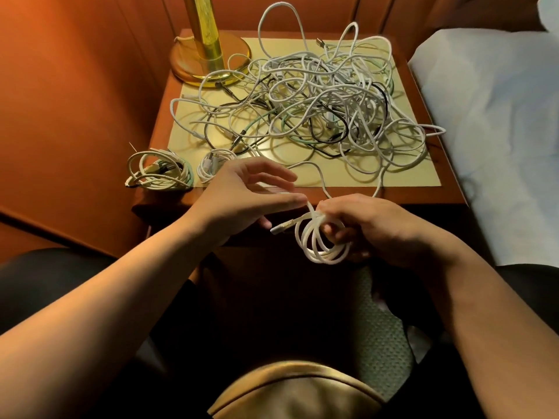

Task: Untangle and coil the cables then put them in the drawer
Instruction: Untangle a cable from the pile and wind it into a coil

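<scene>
A big tangle of white, black and pale green cables [314,95] covers the bedside table [393,196]. My right hand [363,225] grips a small white cable coil [320,243] just in front of the table's near edge; a plug end sticks out to its left. The cable's loose length runs from the coil up into the tangle. My left hand [251,192] pinches that strand right beside the coil, its other fingers spread. Two coiled bundles lie at the table's front left: a white and green one [157,170] and a smaller white one [211,166]. No drawer shows.
A brass lamp base [208,55] stands at the table's back left corner. A cream mat [423,176] lies under the cables. A bed with white sheets [499,131] runs along the right. An orange wall closes the left side. My knees are below.
</scene>
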Demonstrator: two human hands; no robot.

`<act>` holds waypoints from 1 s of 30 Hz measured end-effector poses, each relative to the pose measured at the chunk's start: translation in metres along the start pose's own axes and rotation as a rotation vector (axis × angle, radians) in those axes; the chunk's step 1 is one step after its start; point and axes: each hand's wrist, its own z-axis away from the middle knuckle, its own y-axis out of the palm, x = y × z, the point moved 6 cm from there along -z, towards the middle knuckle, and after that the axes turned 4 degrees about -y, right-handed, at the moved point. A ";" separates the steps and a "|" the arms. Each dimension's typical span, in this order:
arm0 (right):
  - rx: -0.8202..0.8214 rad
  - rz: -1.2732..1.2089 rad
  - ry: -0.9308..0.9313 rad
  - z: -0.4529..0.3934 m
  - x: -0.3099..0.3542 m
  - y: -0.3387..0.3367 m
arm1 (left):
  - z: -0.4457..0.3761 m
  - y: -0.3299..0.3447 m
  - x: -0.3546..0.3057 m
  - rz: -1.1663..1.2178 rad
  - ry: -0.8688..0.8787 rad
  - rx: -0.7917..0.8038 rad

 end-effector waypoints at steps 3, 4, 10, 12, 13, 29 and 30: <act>-0.024 -0.049 0.012 -0.002 -0.002 0.001 | 0.002 -0.003 -0.008 -0.166 0.132 -0.027; 0.004 -0.071 0.001 -0.004 -0.003 0.002 | 0.003 -0.002 -0.012 -0.259 0.188 -0.014; -0.008 0.038 -0.062 -0.002 0.001 -0.005 | 0.006 0.007 -0.016 -0.307 0.239 0.079; -0.012 0.126 -0.077 0.001 0.005 -0.006 | 0.006 0.010 -0.015 -0.261 0.203 0.070; 0.009 0.152 -0.090 0.003 0.006 -0.005 | 0.006 0.010 -0.013 -0.231 0.179 0.058; -0.069 -0.036 -0.079 0.004 0.011 -0.017 | 0.003 0.028 0.009 0.155 -0.133 0.293; -0.075 -0.063 -0.064 0.004 0.010 -0.017 | 0.002 0.026 0.009 0.123 -0.132 0.280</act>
